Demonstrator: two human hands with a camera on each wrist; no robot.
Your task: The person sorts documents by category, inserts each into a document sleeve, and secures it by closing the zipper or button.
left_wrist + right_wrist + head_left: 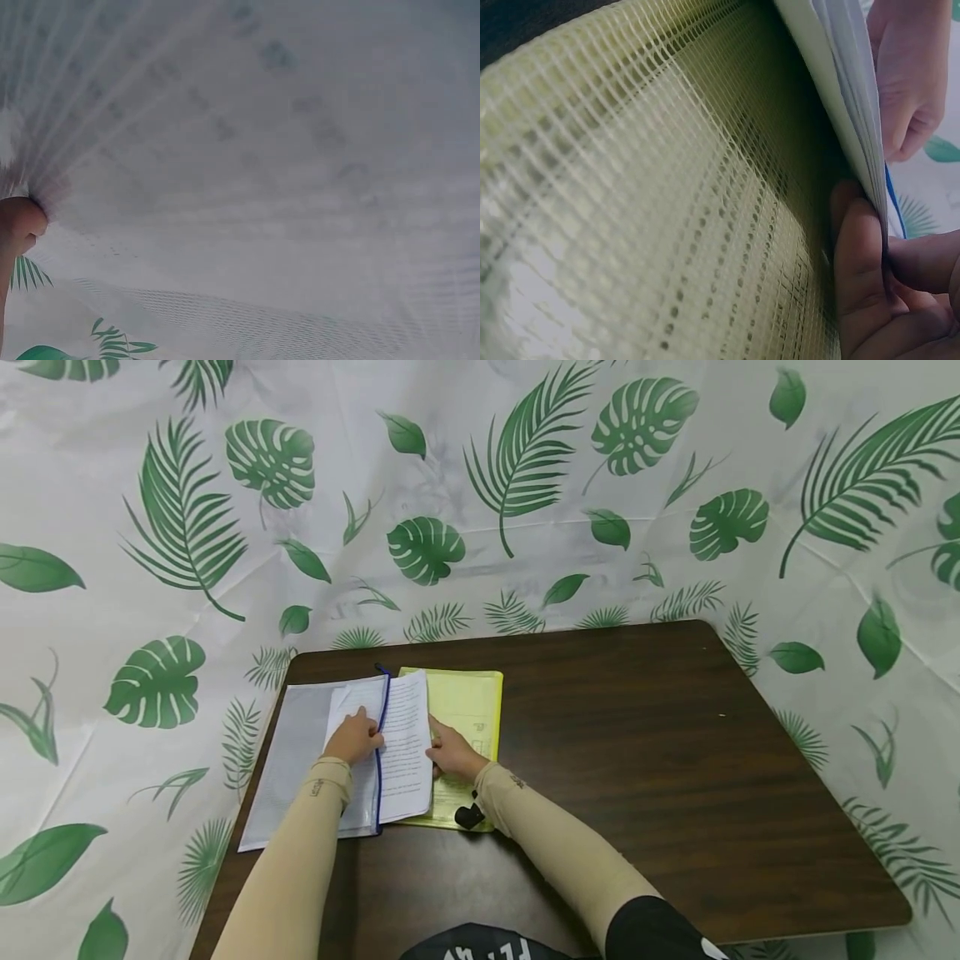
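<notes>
Your right hand (452,755) pinches the edge of the paper stack (405,745), thumb and fingers closed on the sheets, which lifts them off the yellow pouch (472,706) beneath. Your left hand (354,739) lies with fingers fairly straight on the clear pouch (294,752), pressing it flat beside its blue zip (381,752), likely so that the mouth holds steady for the papers. Everything sits at the worktop's (637,735) far left corner, the clear pouch overhanging the left edge.
</notes>
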